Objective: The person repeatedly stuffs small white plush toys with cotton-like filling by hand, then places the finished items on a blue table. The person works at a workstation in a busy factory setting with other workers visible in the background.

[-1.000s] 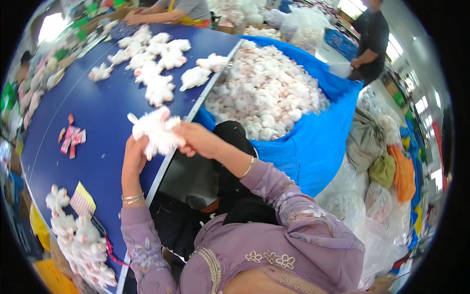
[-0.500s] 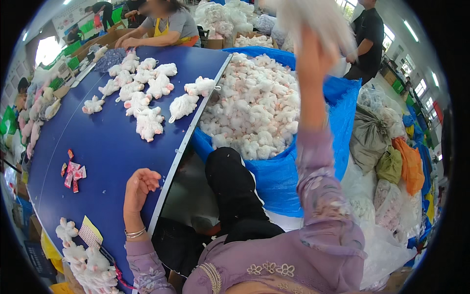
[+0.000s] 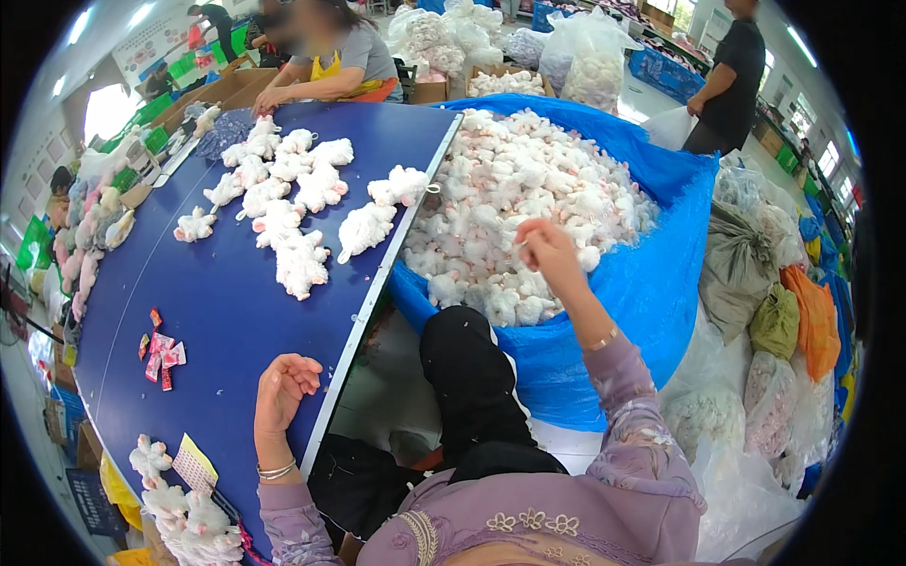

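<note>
My right hand (image 3: 552, 257) is above a big blue sack (image 3: 613, 316) of small white plush toys (image 3: 491, 193). Its fingers are bent together, and whatever they may hold is too small to make out. At the edge of the blue table (image 3: 226, 325) my left hand (image 3: 286, 387) hovers or rests, palm up, with loosely curled fingers apart and nothing in them. Several fluffy white plush toys with pink tips and small loops (image 3: 300, 264) lie on the table's far part. More plush toys (image 3: 193, 519) are piled at the near left.
Small red and pink packets (image 3: 162, 357) lie on the table, and a yellowish card (image 3: 193, 462) is by the near pile. Across the table a person in a yellow apron (image 3: 340, 71) works. Another person (image 3: 727, 80) stands beyond the sack. Filled bags (image 3: 736, 274) line the right.
My right hand has come down from high up near the camera to above the sack. The blurred white thing in it is no longer seen there. My left hand has hardly moved.
</note>
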Motion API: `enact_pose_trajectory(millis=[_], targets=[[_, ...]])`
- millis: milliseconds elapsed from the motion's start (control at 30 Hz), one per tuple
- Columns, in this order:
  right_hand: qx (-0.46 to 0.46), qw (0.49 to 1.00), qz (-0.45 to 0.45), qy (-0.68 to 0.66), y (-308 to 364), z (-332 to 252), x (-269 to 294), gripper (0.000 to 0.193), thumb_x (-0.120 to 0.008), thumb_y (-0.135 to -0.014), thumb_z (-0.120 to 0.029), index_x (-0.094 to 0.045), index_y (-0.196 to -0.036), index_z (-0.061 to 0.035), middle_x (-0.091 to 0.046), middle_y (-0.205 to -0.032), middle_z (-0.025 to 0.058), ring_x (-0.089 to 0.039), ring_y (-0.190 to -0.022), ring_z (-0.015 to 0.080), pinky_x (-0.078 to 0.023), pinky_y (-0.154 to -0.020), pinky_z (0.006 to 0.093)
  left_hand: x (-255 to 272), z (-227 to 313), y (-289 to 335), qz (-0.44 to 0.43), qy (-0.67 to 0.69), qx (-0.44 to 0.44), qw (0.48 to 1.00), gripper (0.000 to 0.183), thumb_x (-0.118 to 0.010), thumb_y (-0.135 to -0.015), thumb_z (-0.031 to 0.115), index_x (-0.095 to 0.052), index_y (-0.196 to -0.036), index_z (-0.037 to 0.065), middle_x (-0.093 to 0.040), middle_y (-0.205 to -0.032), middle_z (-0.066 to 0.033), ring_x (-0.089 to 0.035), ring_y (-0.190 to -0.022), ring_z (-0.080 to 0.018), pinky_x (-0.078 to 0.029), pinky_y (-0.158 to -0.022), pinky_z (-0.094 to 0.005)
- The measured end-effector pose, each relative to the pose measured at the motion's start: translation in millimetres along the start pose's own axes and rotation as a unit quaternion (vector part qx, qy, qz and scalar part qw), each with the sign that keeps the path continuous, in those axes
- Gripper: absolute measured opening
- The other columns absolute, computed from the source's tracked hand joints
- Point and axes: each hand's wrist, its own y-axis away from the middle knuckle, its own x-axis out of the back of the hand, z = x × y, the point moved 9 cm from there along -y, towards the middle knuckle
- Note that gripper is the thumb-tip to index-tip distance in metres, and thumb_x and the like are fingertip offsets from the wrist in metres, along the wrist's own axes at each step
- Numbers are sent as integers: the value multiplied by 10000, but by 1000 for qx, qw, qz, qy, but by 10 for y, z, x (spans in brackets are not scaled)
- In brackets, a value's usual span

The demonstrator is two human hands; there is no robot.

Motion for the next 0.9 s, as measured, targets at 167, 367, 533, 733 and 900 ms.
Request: enact_pose_trajectory(millis=[167,367,533,733,900], targets=[[695,700,134,94,1451,-2767,78,356,-371,-992,-219,-565,-1013,79,-637,-937,203,-634,-770,265,-540,-701,398,83,-69,76,3,15,13,1000,561,-578,-905,502,-537,-1142,-4,-633,-1087,-177,-618,-870,-190,-502,-752,-278],[409,675,401,464,-1230,-3859,969,470,-504,-959,-301,-535,-1230,82,-579,-1198,307,-574,-1097,424,-454,-937,434,-66,41,10,-9,23,18,1000,446,-532,-954,413,-553,-1106,-6,-632,-1080,-169,-611,-884,-176,-500,-788,-290],[359,799,149,459,-2215,-2234,-24,511,-556,-912,-424,-573,-1174,16,-566,-1205,244,-518,-1131,411,-403,-980,459,6,-21,119,3,36,39,999,401,-513,-968,377,-555,-1120,9,-627,-1095,-151,-599,-894,-159,-495,-811,-293],[136,898,-23,417,-2007,55,-1429,791,-584,-855,-576,-480,-1293,74,-501,-1314,303,-465,-1261,386,-369,-1042,442,-38,-6,25,-29,48,35,998,330,-471,-990,299,-559,-1129,13,-628,-1102,-135,-597,-915,-152,-502,-822,-300],[149,855,18,496,-1597,592,-2188,816,-584,-826,-550,-381,-1381,13,-540,-1197,301,-496,-1139,465,-356,-989,564,-60,-18,-29,-31,47,41,998,338,-488,-993,322,-569,-1106,14,-631,-1078,-119,-594,-892,-141,-507,-794,-283]])
